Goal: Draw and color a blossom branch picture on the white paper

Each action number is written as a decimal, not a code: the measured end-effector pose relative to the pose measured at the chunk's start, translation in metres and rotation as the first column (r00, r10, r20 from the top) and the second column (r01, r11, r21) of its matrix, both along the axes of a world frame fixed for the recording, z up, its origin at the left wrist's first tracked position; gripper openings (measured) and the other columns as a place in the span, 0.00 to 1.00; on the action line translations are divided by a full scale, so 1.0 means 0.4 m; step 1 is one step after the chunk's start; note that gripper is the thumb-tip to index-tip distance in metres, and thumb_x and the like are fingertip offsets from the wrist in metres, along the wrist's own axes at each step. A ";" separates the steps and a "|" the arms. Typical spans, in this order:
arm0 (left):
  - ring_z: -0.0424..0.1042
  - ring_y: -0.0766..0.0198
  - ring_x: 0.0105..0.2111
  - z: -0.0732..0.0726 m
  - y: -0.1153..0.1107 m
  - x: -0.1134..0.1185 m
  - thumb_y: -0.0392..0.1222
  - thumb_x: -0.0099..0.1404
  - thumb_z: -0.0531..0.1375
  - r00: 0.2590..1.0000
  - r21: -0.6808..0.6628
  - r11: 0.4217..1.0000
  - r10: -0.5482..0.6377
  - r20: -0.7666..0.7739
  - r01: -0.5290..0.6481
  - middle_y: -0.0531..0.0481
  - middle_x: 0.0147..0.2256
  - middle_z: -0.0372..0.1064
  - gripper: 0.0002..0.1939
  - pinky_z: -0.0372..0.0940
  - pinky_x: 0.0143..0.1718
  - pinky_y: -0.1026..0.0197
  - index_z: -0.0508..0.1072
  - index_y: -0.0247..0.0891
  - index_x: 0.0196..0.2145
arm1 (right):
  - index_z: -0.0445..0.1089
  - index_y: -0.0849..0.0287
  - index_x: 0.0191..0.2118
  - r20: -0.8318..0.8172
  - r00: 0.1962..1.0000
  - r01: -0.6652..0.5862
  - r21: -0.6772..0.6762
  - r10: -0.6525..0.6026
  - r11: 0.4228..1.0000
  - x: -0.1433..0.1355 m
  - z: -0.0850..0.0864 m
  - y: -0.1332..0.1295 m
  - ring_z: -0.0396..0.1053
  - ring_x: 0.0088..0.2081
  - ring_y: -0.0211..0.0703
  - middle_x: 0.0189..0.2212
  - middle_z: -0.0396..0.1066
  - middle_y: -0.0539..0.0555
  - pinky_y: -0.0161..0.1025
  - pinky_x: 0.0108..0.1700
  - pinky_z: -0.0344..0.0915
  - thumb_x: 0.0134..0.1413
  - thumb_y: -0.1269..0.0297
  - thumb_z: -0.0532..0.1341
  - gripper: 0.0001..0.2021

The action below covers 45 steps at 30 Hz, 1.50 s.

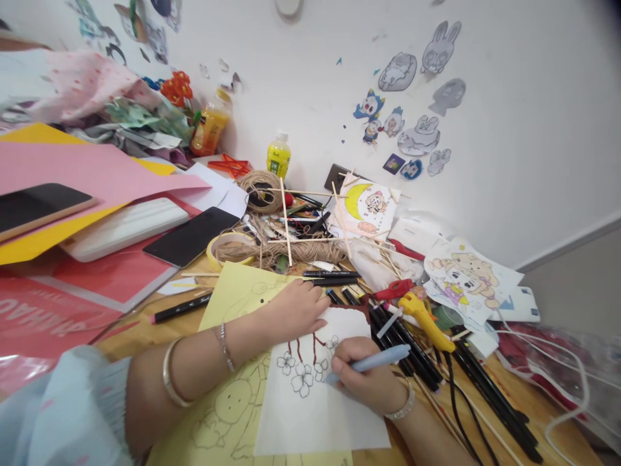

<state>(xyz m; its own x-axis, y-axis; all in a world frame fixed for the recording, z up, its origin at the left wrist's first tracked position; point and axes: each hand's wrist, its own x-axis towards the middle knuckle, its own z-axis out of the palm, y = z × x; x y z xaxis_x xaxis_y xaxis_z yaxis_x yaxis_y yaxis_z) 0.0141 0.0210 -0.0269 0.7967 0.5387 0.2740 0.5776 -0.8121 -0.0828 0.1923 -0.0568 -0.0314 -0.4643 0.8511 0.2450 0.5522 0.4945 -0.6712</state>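
Note:
My right hand (361, 375) grips a light blue pen (383, 357), its tip low near the flowers drawn on a white sheet of paper (320, 421). Black-outlined blossoms (303, 380) hang there from dark red-brown stems. Across the top of the sheet lies my left hand (298, 310), flat with its fingers stretched out and holding nothing. Under the white sheet is a larger yellow paper (228, 395) with pencil-like line drawings. Part of the brown branch at the sheet's top is hidden behind my left hand.
Black markers (402, 336) and a yellow glue gun (427, 317) lie right of the sheet. Red-handled scissors (395, 289), twine (310, 252) and a tape roll (230, 249) sit behind. At left are a black phone (194, 236) and coloured papers (97, 168). Two bottles stand by the wall.

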 end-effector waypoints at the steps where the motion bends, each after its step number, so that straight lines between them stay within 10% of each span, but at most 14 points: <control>1: 0.65 0.55 0.34 0.001 0.000 0.001 0.49 0.62 0.57 1.000 -0.001 1.000 0.001 -0.004 -0.001 0.47 0.33 0.66 0.12 0.56 0.34 0.55 0.65 0.37 0.36 | 0.49 0.56 0.16 -0.006 1.000 0.001 -0.007 -0.001 1.000 -0.001 0.001 0.000 0.57 0.18 0.35 0.12 0.59 0.47 0.33 0.23 0.53 0.50 0.67 0.51 0.15; 45: 0.66 0.56 0.33 0.011 -0.002 0.003 0.48 0.62 0.57 1.000 -0.024 1.000 -0.004 -0.008 0.004 0.46 0.33 0.67 0.12 0.56 0.33 0.56 0.66 0.36 0.35 | 0.50 0.56 0.15 -0.027 0.996 0.089 -0.027 -0.089 0.996 -0.004 0.009 -0.003 0.56 0.19 0.34 0.13 0.56 0.46 0.33 0.23 0.54 0.51 0.69 0.50 0.15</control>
